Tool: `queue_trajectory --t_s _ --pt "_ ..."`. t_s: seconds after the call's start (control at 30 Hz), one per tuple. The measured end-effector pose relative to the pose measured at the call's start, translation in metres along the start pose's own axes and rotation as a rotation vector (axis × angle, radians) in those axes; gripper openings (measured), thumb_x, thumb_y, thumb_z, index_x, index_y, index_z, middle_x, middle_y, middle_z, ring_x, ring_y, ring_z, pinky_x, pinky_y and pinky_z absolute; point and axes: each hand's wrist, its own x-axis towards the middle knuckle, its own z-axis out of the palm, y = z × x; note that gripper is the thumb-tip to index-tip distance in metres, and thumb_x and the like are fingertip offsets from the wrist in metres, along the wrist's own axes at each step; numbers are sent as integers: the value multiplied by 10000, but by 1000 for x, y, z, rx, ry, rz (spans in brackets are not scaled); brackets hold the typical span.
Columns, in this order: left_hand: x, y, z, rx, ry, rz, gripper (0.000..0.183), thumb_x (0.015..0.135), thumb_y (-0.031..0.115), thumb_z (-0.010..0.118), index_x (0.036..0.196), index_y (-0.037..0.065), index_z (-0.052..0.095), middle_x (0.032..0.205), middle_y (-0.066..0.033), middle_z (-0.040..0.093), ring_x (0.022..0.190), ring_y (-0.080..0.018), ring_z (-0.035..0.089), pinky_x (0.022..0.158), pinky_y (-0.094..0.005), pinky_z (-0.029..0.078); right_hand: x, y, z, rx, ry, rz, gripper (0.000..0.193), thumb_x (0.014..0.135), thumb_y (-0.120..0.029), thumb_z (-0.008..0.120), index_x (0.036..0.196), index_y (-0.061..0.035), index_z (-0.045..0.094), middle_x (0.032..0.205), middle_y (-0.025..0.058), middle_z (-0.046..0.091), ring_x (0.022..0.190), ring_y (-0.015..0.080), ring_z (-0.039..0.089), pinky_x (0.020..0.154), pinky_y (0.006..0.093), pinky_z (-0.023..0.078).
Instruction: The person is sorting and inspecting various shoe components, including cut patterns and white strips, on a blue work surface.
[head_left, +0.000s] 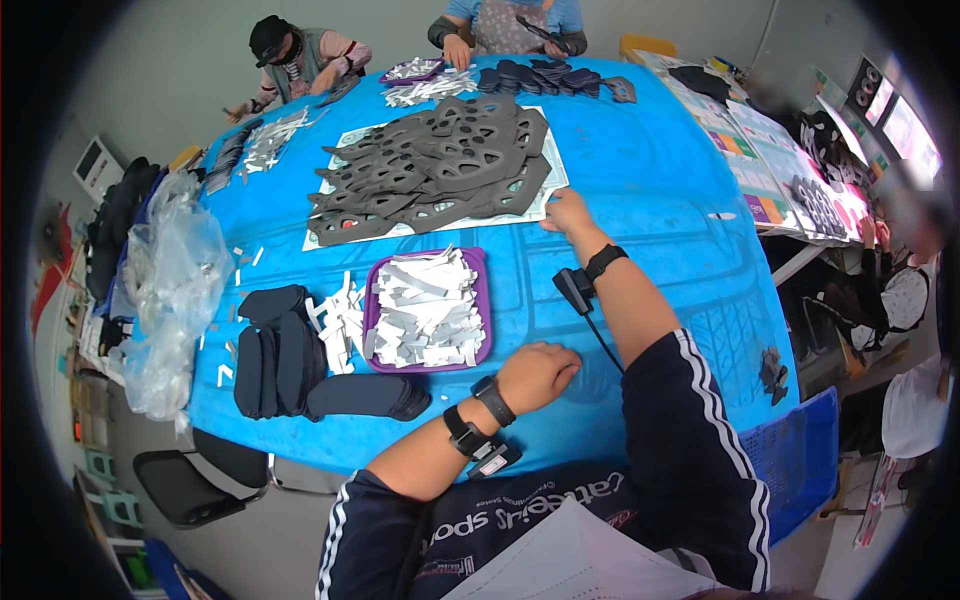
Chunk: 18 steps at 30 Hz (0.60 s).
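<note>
My right hand (568, 212) reaches across the blue-covered table (640, 270), its fingers closed at the near right corner of a white printed sheet (553, 160). A heaped stack of dark grey foam cutouts with holes (440, 160) lies on that sheet. Close to my body, my left hand (540, 375) rests with loosely curled fingers, and nothing shows in it. Left of it stands a purple tray (487, 300) full of white and grey strips (425, 305). More strips (342, 320) lie beside the tray, next to stacks of dark oval pads (285, 360).
Two people (305, 65) work across the table, with another purple tray (412, 72), strips and dark pieces (545, 77) before them. Clear plastic bags (170, 290) hang over the left edge. A blue crate (795, 460) is at the lower right, a black chair (205, 480) at the lower left.
</note>
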Motion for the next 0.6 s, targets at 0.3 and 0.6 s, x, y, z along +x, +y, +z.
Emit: queue_trajectory --t_s 0.3,0.6 --pt "1 95 -139 94 -294 64 263 816 255 549 1015 83 566 838 -113 582 776 -306 570 669 -397 453 17 18 -19 409 -6 52 348 752 17 535 1091 31 461 898 160 563 717 231 602 591 311 539" --pt "67 -53 -237 546 -11 -319 269 780 226 586 957 24 596 839 -139 617 754 -275 599 673 -354 464 52 17 9 -265 -10 14 46 726 -8 560 738 21 526 575 100 509 449 177 489 358 294 373"
